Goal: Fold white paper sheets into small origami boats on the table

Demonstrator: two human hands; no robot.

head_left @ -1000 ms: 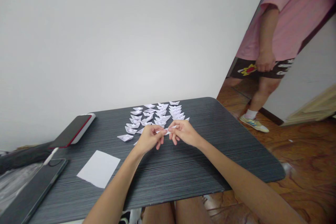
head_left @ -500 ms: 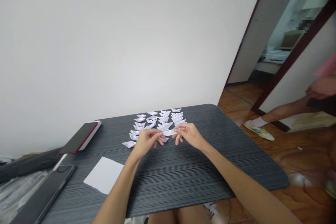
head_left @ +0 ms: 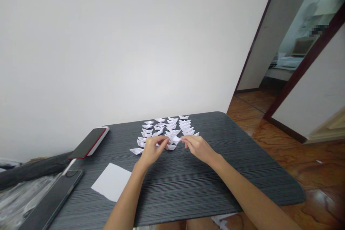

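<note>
Between my two hands is a small folded white paper boat (head_left: 175,139), raised a little above the table. My left hand (head_left: 154,147) pinches its left end with thumb and fingers. On the other side, my right hand (head_left: 198,146) pinches the right tip. Behind and around the hands, several finished paper boats (head_left: 172,127) stand in rough rows on the dark table (head_left: 183,187). Some of these boats are partly hidden by my fingers. A flat square sheet of white paper (head_left: 111,182) lies left of my left forearm.
A phone (head_left: 87,142) with a red edge rests on a white object at the table's left. Nearer me lies another dark phone-like device (head_left: 51,203) with a white cable by it. A white wall (head_left: 151,43) rises behind the table; a doorway is at right.
The paper in my hands has gone from a flat strip to a pointed boat shape, its ends pinched. The person at the right has left the view. The view has shifted slightly.
</note>
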